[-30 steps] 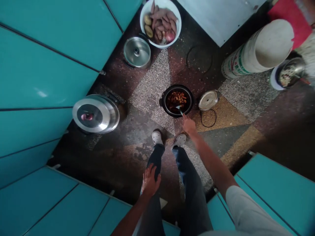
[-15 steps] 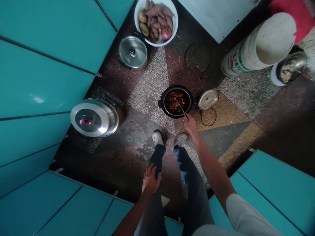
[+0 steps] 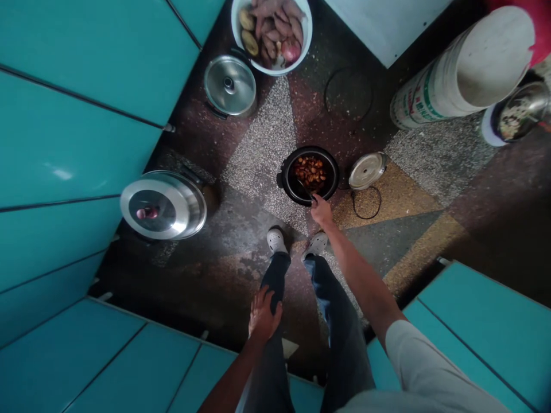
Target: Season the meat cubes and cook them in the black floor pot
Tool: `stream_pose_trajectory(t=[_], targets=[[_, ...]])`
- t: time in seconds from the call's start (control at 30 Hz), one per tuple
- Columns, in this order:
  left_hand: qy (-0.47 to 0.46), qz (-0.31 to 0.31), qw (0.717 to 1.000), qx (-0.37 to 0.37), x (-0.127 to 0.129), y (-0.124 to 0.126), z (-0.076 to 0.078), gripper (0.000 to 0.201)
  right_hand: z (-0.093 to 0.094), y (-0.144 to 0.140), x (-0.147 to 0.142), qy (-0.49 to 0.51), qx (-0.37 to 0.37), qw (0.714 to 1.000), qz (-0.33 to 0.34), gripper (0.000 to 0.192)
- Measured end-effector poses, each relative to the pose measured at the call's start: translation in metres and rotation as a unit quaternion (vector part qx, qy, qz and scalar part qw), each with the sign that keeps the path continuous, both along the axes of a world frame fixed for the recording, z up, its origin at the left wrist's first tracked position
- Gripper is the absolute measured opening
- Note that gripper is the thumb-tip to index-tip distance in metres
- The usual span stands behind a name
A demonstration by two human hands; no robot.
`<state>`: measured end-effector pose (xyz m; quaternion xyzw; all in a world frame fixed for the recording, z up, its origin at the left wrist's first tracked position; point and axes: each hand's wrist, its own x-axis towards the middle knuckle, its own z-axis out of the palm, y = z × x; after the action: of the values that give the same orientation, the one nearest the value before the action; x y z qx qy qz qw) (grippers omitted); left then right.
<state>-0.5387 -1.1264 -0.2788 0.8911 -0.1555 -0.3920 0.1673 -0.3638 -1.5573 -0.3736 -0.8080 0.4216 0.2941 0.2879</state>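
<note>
A black pot stands on the speckled floor ahead of my feet, with brown, glossy chunks of food inside. My right hand is closed round the handle of a thin stirring utensil. Its far end dips among the food at the left of the pot; whether it is a spoon or a spatula I cannot tell. My left hand rests on my left leg near the knee, fingers spread, holding nothing.
Right of the pot lies a round lid. A lidded steel pot and a smaller lidded pot stand leftward. A white basin holds sweet potatoes. A tall white bucket is at right. Teal cabinets line the sides.
My right hand has moved left, and the utensil's tip has swept from the middle to the left of the pot. The food has shifted. My left hand stays put.
</note>
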Motion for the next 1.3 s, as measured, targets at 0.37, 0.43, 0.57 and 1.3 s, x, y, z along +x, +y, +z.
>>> stream_pose_trajectory(t=[0.37,0.43,0.57,1.3], targets=[[-0.003,0.001,1.0,0.001,-0.005,0.002,-0.002,0.034,0.028,-0.028,-0.005,-0.042,-0.042,0.998,-0.021,0.059],[-0.004,0.0,1.0,0.0,-0.005,0.003,-0.003,0.034,0.02,-0.018,0.003,-0.015,-0.03,0.999,-0.021,0.059],[-0.001,0.005,1.0,-0.007,-0.005,0.003,-0.004,0.034,0.026,0.001,-0.012,0.01,-0.013,1.0,-0.011,0.059],[0.002,0.01,1.0,-0.018,-0.003,0.003,-0.003,0.033,0.051,-0.032,-0.018,0.076,-0.044,0.995,0.036,0.056]])
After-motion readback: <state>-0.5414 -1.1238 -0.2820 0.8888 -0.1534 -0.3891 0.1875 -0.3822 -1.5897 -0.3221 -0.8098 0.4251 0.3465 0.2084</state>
